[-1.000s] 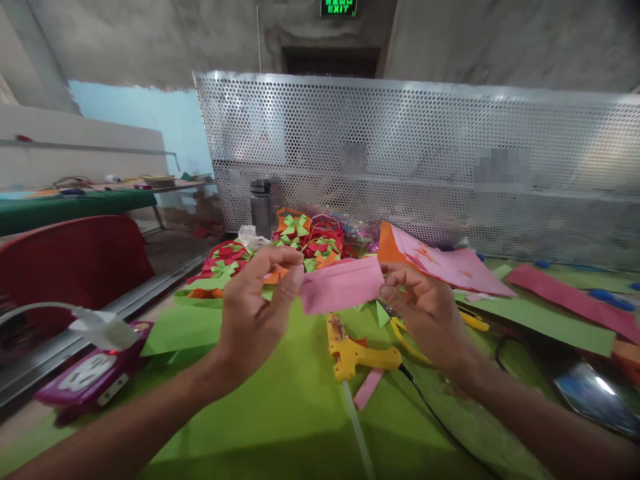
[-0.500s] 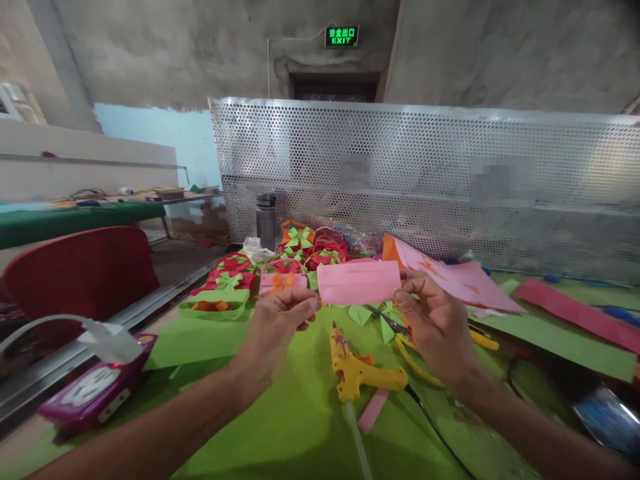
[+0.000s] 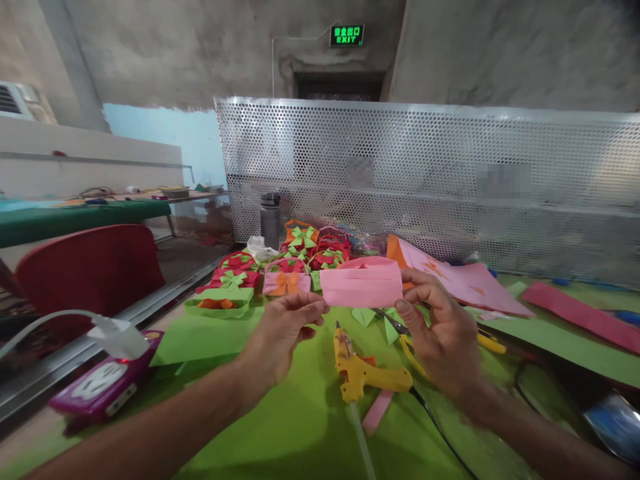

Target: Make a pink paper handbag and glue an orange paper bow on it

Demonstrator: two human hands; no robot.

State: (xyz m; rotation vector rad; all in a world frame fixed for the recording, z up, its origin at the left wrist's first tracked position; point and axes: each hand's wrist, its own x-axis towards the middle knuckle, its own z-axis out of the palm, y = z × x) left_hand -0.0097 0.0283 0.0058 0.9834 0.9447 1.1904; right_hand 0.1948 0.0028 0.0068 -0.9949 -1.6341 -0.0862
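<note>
Between both hands I hold up a small pink bag body (image 3: 361,288), apparently of stiff paper or felt, its long side facing me and its top gaping. My left hand (image 3: 284,328) pinches its lower left corner. At its right edge, my right hand (image 3: 440,327) grips with thumb and fingers. Below it on the green table surface lies a yellow hot glue gun (image 3: 373,375) with a clear glue stick in its back, over a pink strip (image 3: 379,410). Scissors with yellow handles (image 3: 413,353) lie partly hidden behind my right hand.
Small finished bags with bows (image 3: 287,283) crowd the back left near a grey bottle (image 3: 270,220). A purple power strip (image 3: 107,380) with a white plug sits left. Pink sheets (image 3: 465,283) and a red strip (image 3: 583,313) lie right. A perforated metal panel (image 3: 425,147) stands behind.
The pink bag body has tilted slightly, so its open top and inside now show. Both hands keep their hold on it. The whole view has shifted a little.
</note>
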